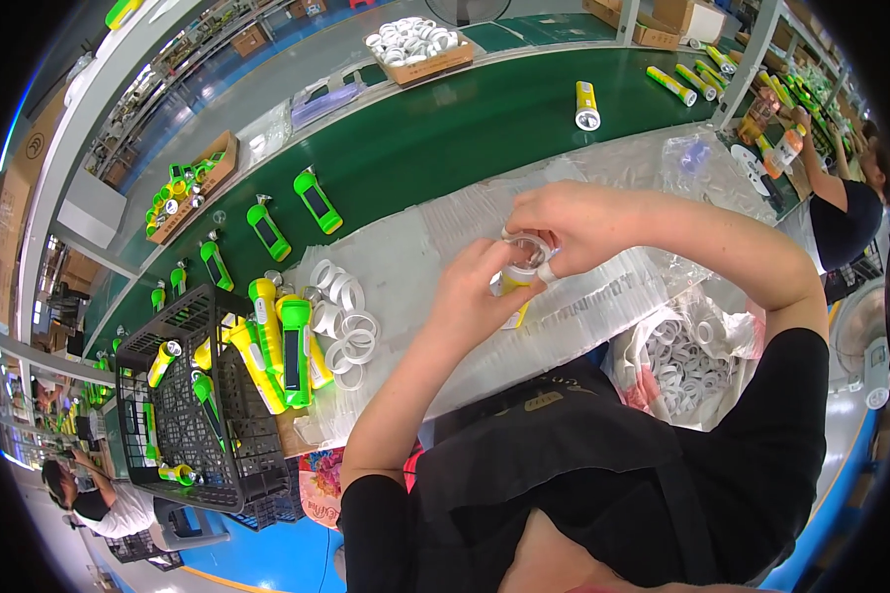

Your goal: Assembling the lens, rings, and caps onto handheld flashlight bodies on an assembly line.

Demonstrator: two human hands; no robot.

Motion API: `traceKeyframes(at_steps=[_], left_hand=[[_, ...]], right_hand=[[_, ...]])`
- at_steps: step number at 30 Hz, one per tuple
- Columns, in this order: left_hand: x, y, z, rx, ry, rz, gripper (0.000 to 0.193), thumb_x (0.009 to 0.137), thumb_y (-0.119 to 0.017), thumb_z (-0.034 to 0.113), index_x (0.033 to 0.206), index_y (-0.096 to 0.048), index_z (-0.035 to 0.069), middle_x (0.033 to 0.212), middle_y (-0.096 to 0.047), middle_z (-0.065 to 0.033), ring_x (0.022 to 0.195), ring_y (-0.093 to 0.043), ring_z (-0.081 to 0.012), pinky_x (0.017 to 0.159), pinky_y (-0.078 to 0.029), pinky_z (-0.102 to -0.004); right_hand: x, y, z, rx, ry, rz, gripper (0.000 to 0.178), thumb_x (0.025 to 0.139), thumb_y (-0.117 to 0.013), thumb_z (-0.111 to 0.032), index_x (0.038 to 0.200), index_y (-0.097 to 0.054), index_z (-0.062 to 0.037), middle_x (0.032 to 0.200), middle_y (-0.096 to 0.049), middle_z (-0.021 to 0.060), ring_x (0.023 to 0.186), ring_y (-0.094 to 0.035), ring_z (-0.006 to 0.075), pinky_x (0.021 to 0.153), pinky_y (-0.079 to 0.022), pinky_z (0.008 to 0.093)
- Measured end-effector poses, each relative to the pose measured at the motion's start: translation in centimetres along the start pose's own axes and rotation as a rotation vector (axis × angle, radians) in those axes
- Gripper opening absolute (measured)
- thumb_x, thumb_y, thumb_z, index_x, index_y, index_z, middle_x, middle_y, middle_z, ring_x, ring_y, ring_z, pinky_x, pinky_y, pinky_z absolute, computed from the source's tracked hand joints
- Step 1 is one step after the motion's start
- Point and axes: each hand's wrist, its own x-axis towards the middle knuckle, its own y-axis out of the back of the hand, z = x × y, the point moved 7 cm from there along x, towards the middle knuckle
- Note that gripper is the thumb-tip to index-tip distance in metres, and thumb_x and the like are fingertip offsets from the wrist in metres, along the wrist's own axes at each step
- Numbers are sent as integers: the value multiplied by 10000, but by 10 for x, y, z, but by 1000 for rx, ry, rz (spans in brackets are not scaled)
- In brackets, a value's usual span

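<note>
Over the bench I hold a yellow flashlight (pixel 517 318) upright, its wide round head (pixel 527 259) facing up. My left hand (pixel 477 296) is wrapped round it from the left, the body mostly hidden by fingers. The fingers of my right hand (pixel 576 229) are closed on the rim of the head, which looks clear and whitish. To the left of my hands lies a loose group of white rings (pixel 354 338). Beside them, several yellow and green flashlights (pixel 295 351) lie piled at the edge of a black crate (pixel 183 395).
A green conveyor belt (pixel 435 128) beyond the bench carries spaced flashlights. A box of white rings (pixel 430 67) stands past it, a carton of green parts (pixel 218 170) at left. A bag of rings (pixel 697 346) sits by my right elbow. Co-workers (pixel 845 198) are on both sides.
</note>
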Motion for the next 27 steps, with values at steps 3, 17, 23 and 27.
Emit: traceKeyframes(at_steps=[3, 17, 23, 27], left_hand=[[-1, -1, -6, -6, -10, 17, 359, 678, -841, 106, 959, -621, 60, 971, -680, -73, 886, -668, -252, 712, -534, -343], [-3, -9, 1, -7, -90, 9, 328, 658, -817, 63, 921, -621, 59, 893, -653, -63, 780, -635, -234, 670, -522, -337], [-6, -4, 2, 68, -62, 120, 343, 654, -809, 101, 945, -626, 102, 819, -585, -64, 736, -587, -254, 614, -481, -360], [-4, 2, -3, -68, 0, 132, 353, 653, -810, 101, 951, -621, 95, 832, -588, -70, 758, -595, -262, 624, -485, -371]], right_hand=[[0, -7, 12, -88, -172, 158, 469, 686, -770, -352, 931, -581, -1, 789, -599, 145, 695, -609, 326, 619, -486, 415], [0, -17, 0, -159, 185, 376, 431, 677, -752, -394, 756, -455, -92, 707, -626, 81, 632, -623, 333, 540, -484, 423], [5, -13, 9, -210, -339, 386, 377, 679, -690, -392, 798, -517, -79, 626, -598, 123, 651, -631, 351, 564, -487, 463], [2, -4, -3, -91, 88, 327, 364, 715, -680, -390, 831, -518, -84, 626, -584, 126, 651, -628, 348, 563, -479, 460]])
